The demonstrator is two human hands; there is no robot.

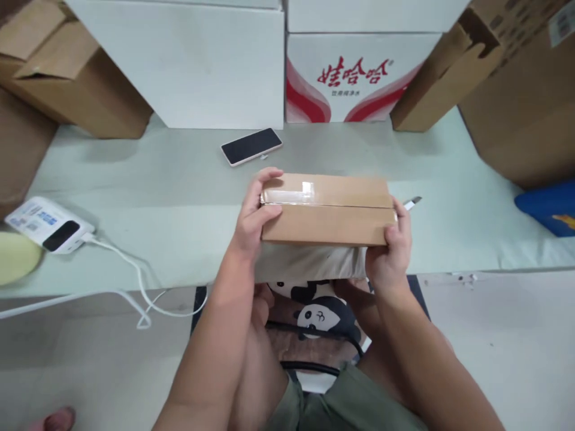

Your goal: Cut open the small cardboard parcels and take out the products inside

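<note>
A small brown cardboard box is held up at the front edge of the table, its long seam running left to right. Clear tape covers the seam on the left part. My left hand grips the box's left end, thumb on the near face and fingers over the top. At the other end, my right hand is wrapped round the right side. Just beyond that hand a utility knife lies on the table, partly hidden.
Behind the box lies a phone. White cartons and a red-printed carton line the back. Brown boxes stand at both sides. A white power bank with a cable sits left; a blue object is right.
</note>
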